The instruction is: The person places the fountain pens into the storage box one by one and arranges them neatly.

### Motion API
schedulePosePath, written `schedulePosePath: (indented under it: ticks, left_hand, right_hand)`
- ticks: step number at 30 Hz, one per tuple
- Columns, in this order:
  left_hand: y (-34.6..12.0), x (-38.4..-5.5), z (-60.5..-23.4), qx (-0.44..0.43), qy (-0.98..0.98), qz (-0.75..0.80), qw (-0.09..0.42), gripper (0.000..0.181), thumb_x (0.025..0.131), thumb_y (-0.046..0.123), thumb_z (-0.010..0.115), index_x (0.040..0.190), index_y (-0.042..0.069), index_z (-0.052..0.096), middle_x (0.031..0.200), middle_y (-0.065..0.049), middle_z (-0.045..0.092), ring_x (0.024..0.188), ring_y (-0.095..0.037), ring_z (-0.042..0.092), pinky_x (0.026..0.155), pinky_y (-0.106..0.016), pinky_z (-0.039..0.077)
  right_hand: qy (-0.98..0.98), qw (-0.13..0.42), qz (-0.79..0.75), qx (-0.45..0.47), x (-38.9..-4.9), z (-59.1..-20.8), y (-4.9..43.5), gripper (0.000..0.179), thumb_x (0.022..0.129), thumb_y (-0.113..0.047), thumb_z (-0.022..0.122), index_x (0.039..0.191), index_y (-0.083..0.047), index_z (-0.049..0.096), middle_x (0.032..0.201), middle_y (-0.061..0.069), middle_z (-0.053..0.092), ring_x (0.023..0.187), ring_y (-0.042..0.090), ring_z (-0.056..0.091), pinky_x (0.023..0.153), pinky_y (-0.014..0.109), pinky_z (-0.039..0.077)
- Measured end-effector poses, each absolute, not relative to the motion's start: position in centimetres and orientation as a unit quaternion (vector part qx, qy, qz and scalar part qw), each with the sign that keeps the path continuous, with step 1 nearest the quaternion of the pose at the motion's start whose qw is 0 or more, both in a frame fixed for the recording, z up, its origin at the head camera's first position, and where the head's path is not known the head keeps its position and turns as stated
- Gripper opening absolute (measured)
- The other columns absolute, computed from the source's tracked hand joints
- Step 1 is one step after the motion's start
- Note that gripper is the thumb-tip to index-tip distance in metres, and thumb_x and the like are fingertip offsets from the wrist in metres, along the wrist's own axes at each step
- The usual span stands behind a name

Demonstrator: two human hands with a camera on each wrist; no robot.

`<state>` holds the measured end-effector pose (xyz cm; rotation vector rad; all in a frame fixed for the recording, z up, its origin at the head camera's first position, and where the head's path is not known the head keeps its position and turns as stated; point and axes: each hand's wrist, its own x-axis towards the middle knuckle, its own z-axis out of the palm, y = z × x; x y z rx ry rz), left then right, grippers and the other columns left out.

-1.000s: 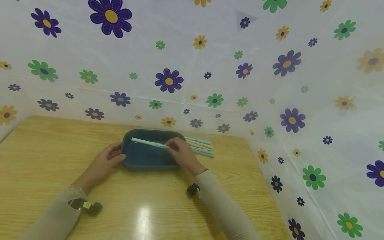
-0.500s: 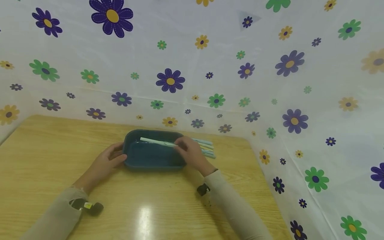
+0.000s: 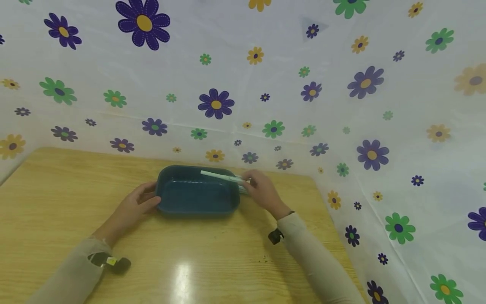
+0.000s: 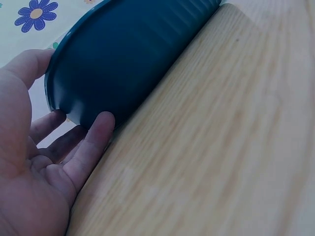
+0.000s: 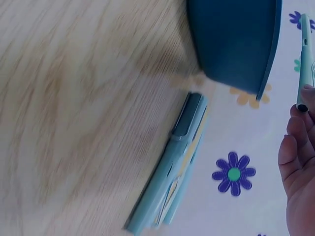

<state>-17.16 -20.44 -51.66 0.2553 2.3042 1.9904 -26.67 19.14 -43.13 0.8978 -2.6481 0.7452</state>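
Observation:
A dark blue plastic tray stands near the back of the table. My left hand holds its left end, thumb at the front corner and fingers against the end wall; the left wrist view shows the fingertips touching the tray. Above the tray's right end, my right hand pinches a pale green pen by one end, its other end pointing left. The right wrist view has this pen off the table at the right edge. Several pens lie side by side just right of the tray, mostly covered by my right hand in the head view.
A wood-grain table lies beneath everything. White sheeting with printed flowers rises at the back and along the right side, close behind the tray.
My right hand has moved right with the pen, from over the inside of the tray to its right end. My left hand and the tray have stayed put.

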Motion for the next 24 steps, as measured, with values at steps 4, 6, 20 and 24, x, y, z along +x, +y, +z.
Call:
schedulePosePath:
  ticks: [4,6,20,24]
  left_hand:
    - [-20.4,-17.1,-51.6,0.085,0.752,0.652,0.041,0.063,0.094,0.036,0.059,0.146,0.016,0.031,0.148,-0.012,0.036,0.131,-0.033,0.042,0.088,-0.027,0.054]
    - [-20.5,-17.1,-51.7,0.084,0.75,0.655,0.044,0.063,0.094,0.036,0.059,0.146,0.016,0.031,0.148,-0.013,0.037,0.129,-0.032,0.044,0.087,-0.028,0.055]
    - [-20.5,-17.2,-51.5,0.082,0.755,0.649,0.049,0.065,0.093,0.039,0.059,0.147,0.018,0.031,0.148,-0.012,0.037,0.129,-0.032,0.044,0.087,-0.028,0.055]
    - [-20.5,-17.2,-51.6,0.088,0.749,0.655,0.047,0.064,0.093,0.037,0.06,0.147,0.016,0.031,0.149,-0.012,0.036,0.129,-0.033,0.043,0.087,-0.028,0.055]
  right_hand:
    - [-0.907,0.121,0.261,0.306,-26.7,-42.8,20.2,0.012,0.092,-0.02,0.064,0.103,-0.014,0.062,0.095,-0.004,0.06,0.069,0.01,0.05,0.061,0.026,0.046]
    - [-0.909,0.121,0.262,0.301,-26.9,-42.7,20.7,0.012,0.093,-0.021,0.063,0.103,-0.015,0.062,0.094,-0.004,0.06,0.065,0.009,0.049,0.058,0.026,0.046]
    - [-0.924,0.115,0.259,0.257,-28.5,-42.4,24.2,0.019,0.096,-0.027,0.058,0.107,-0.014,0.065,0.104,0.0,0.065,0.072,0.012,0.055,0.065,0.031,0.05]
    - [-0.933,0.095,0.255,0.234,-28.6,-42.7,25.1,0.021,0.096,-0.03,0.057,0.108,-0.014,0.064,0.104,0.0,0.064,0.076,0.013,0.055,0.067,0.032,0.05]
